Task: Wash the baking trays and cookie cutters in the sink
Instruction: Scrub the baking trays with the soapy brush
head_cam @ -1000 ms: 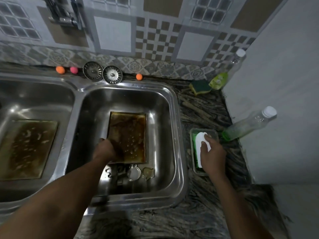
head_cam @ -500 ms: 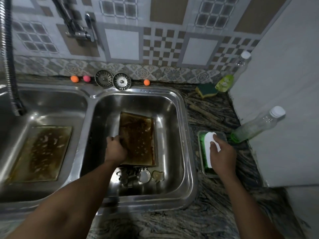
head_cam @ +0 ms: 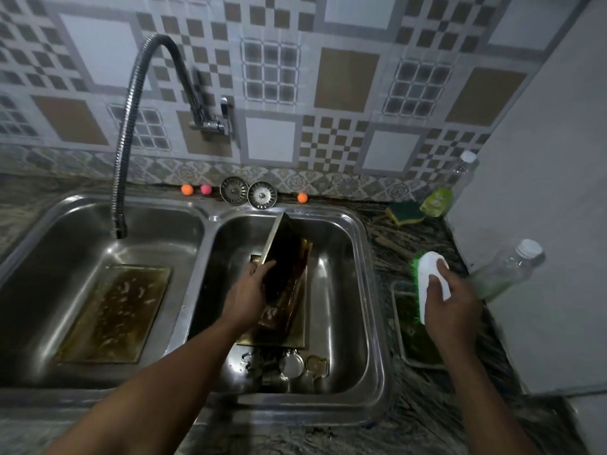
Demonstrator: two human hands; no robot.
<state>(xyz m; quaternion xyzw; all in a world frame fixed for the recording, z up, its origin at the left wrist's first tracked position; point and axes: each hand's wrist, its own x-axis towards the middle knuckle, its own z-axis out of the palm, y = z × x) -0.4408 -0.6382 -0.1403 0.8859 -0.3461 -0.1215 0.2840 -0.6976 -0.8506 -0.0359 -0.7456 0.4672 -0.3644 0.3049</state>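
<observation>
My left hand (head_cam: 251, 292) grips a greasy brown baking tray (head_cam: 285, 257) by its near left edge and holds it tilted up on its side in the right sink basin (head_cam: 348, 310). Another tray (head_cam: 303, 326) seems to lie flat under it. Several metal cookie cutters (head_cam: 289, 364) lie at the basin's front. A second dirty tray (head_cam: 115, 311) lies flat in the left basin. My right hand (head_cam: 451, 303) holds a white scrub brush with green bristles (head_cam: 428, 279) above a small metal dish (head_cam: 410, 339) on the counter.
A flexible steel tap (head_cam: 128, 139) arches over the left basin. Two sink strainers (head_cam: 248, 193) and small coloured balls stand behind the sink. A green sponge (head_cam: 404, 213), a soap pouch (head_cam: 438, 200) and a plastic bottle (head_cam: 505, 269) sit by the right wall.
My left hand has lifted the tray from flat to steeply tilted. My right hand has raised the brush off the dish. The camera has tipped upward.
</observation>
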